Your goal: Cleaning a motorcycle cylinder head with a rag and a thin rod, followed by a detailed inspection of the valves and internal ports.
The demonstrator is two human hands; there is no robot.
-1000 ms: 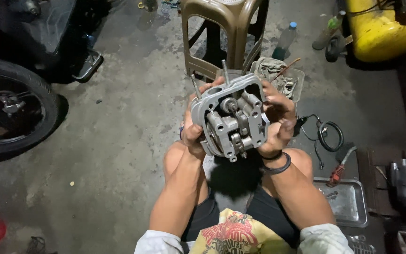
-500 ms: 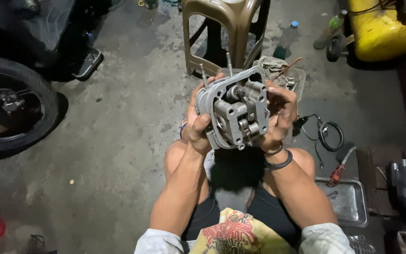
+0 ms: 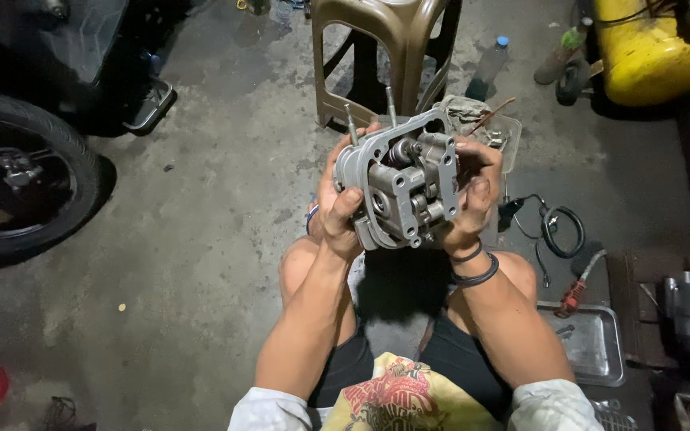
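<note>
Both hands are clamped on a grey metal engine cylinder head (image 3: 405, 187), held up in the air above the person's knees: the left hand (image 3: 335, 209) grips its left edge with the thumb laid over the front face, and the right hand (image 3: 471, 198) wraps its right side, fingers curled round the casting. Its open face, with rocker arms and springs showing, is turned toward the camera, and two thin studs (image 3: 390, 104) stick up from its top edge. On the right wrist sit two dark wristbands (image 3: 474, 270). Just behind the part stands a brown plastic stool (image 3: 409, 32) on the concrete floor (image 3: 209, 207), with a clear tray of small parts (image 3: 498, 128) beside its foot. To the right on the floor lie a coiled black cable (image 3: 562, 230) and a red-handled tool (image 3: 575, 295), and nearer the person a shallow metal tray (image 3: 596, 343). A yellow tank (image 3: 656, 56) lies at the top right, with a plastic bottle (image 3: 490, 60) near it. A motorcycle wheel (image 3: 25, 183) stands well apart at the left
</note>
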